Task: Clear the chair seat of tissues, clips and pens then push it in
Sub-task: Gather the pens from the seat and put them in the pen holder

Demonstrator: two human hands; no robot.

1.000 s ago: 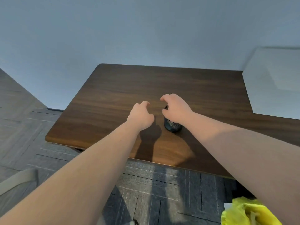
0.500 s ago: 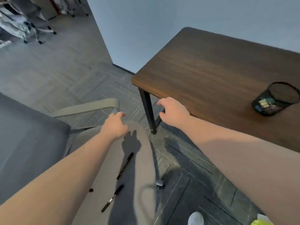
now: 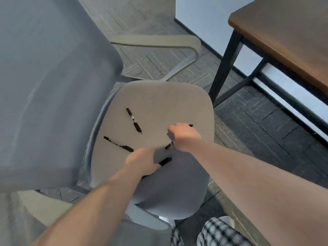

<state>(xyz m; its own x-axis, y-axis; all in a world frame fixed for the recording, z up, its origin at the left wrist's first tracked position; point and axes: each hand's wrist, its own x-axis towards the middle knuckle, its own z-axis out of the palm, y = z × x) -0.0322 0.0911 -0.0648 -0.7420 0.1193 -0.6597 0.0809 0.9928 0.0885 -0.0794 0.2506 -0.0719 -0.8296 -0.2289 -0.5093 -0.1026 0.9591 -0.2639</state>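
Mid-clearing: right hand [image 3: 184, 137] and left hand [image 3: 142, 163] each closed around a pen at frame center, two pens [image 3: 134, 119] loose on the chair seat [image 3: 159, 100], chair not pushed in.

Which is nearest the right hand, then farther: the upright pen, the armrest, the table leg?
From the right hand:
1. Upright pen, on the seat, to its left.
2. Table leg, beyond it, to the right.
3. Armrest, farthest, behind the seat.
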